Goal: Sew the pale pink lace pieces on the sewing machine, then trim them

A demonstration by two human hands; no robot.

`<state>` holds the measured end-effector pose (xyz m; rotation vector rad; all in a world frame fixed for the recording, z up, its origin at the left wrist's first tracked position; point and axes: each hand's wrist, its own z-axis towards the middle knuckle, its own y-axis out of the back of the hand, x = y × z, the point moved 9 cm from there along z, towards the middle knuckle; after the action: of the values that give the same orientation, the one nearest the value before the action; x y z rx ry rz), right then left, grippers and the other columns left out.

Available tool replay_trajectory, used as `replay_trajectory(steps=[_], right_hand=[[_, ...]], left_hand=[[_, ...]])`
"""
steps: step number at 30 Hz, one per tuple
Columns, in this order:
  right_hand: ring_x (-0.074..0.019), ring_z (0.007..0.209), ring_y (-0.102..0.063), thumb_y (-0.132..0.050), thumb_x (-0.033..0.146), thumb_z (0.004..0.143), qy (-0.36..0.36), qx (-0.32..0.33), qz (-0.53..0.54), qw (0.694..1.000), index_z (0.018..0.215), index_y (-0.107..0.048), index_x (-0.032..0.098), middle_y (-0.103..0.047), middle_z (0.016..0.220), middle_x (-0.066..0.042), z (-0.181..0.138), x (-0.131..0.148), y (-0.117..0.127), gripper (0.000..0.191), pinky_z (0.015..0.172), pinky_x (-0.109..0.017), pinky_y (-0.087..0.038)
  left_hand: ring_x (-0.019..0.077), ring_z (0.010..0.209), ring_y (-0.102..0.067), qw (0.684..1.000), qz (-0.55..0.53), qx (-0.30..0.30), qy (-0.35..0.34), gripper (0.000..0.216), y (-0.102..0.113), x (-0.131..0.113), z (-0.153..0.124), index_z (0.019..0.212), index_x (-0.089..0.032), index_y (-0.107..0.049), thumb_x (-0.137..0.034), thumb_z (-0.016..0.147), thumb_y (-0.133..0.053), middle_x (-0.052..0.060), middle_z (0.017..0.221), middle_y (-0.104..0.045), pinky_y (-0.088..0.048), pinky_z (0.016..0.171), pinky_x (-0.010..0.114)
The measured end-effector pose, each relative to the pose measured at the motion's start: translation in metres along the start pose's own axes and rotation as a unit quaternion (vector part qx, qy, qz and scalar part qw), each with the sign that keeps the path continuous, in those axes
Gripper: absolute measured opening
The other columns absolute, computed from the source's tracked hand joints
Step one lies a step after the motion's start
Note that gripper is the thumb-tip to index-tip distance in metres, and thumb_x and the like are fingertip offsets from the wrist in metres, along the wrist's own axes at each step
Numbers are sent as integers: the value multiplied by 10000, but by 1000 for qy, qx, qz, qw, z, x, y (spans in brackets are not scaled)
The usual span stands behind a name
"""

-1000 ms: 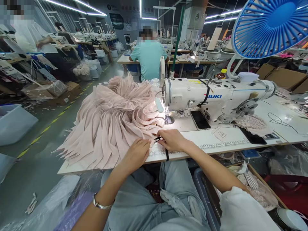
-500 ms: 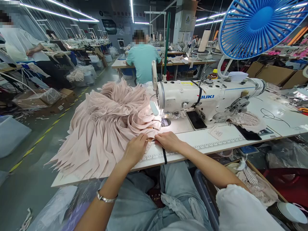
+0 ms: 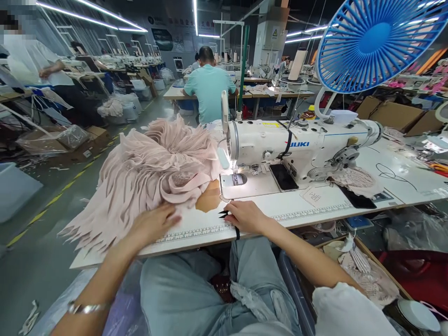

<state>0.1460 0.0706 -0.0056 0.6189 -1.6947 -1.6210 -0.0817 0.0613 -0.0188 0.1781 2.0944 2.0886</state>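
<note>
A big heap of pale pink fabric pieces [image 3: 147, 177] covers the left half of the white sewing table [image 3: 308, 205]. My left hand [image 3: 154, 224] lies on the heap's near edge, fingers spread flat on the cloth. My right hand [image 3: 245, 217] rests on the table by the printed ruler, closed round small black thread snips [image 3: 223, 214] whose blades stick out to the left. A white Juki sewing machine [image 3: 297, 144] stands just behind, its lamp lighting the needle plate [image 3: 234, 179].
A blue fan [image 3: 374, 37] hangs at upper right. A black phone [image 3: 283, 176] and a lace piece [image 3: 357, 179] lie by the machine. A bin with scraps [image 3: 364, 275] is at my right knee. A person in a teal shirt [image 3: 208, 88] sits ahead.
My left hand has swept the pink heap leftward, away from the needle, baring the table and a tan patch. My right hand has drawn back slightly with the snips.
</note>
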Motion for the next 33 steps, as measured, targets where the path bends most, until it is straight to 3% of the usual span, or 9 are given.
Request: replay_trajectory(steps=[3,6,11,17,21,25,27,30,33], right_hand=[[-161,863,-591,-471,353,978,35,-46,58,997,1086,-563,140,-642,999,-81,-9,28,-4,255,638,-234,-334],[-135,766,-561,-485,360,955,51,-96,208,972,1077,-566,143,-635,883,-52,-21,61,-9,261,651,-228,-345],[-90,612,-451,-413,462,971,9,1,472,881,867,-623,142,-541,686,6,-33,105,-65,397,584,-205,-311],[-86,582,-370,-449,630,904,-42,46,599,798,809,-659,118,-472,627,10,-25,124,-126,562,552,-210,-294],[-114,680,-461,-418,347,958,29,-99,531,841,1071,-681,152,-574,826,-54,-13,127,-91,347,637,-232,-412],[-192,1148,-473,-389,82,849,178,-167,405,881,1418,-447,193,-494,1317,-139,-13,146,-49,583,934,-351,-449],[-195,1152,-489,-372,103,872,191,-178,403,877,1361,-487,183,-564,1236,-127,-19,144,-42,509,961,-368,-437],[-163,816,-555,-335,337,979,78,-205,475,852,1020,-614,160,-617,878,-84,-31,120,-50,333,752,-295,-459],[-101,569,-409,-280,638,956,5,-74,568,820,759,-565,157,-482,641,-8,-34,124,-87,593,560,-243,-333]], left_hand=[[256,918,-655,995,23,-64,-77,441,-2,-18,-55,940,-193,-664,-583,884,-465,100,1029,-700,-466,740,345],[216,825,-634,988,18,-123,-91,387,3,-35,-97,900,-200,-644,-534,919,-450,67,924,-692,-439,715,326],[179,775,-592,989,-42,-121,-77,331,12,-49,-132,831,-193,-612,-488,918,-491,29,824,-654,-424,727,296],[159,755,-549,991,-80,-98,-42,263,8,-52,-152,825,-202,-620,-420,923,-510,19,819,-616,-402,715,295],[167,867,-529,988,-93,-109,-60,172,11,-66,-161,863,-231,-655,-313,929,-519,33,956,-617,-396,789,306],[185,976,-521,981,-99,-153,-72,123,24,-76,-166,900,-251,-670,-252,913,-547,28,1092,-628,-389,865,334],[189,1006,-531,977,-109,-171,-66,125,29,-74,-168,892,-238,-670,-242,912,-547,33,1057,-636,-389,884,341],[188,1007,-545,976,-128,-174,-41,146,27,-68,-168,864,-221,-668,-243,916,-534,51,1054,-619,-395,885,342],[186,1008,-537,974,-144,-170,-37,144,25,-68,-169,866,-221,-660,-236,918,-527,56,1048,-604,-389,888,342]])
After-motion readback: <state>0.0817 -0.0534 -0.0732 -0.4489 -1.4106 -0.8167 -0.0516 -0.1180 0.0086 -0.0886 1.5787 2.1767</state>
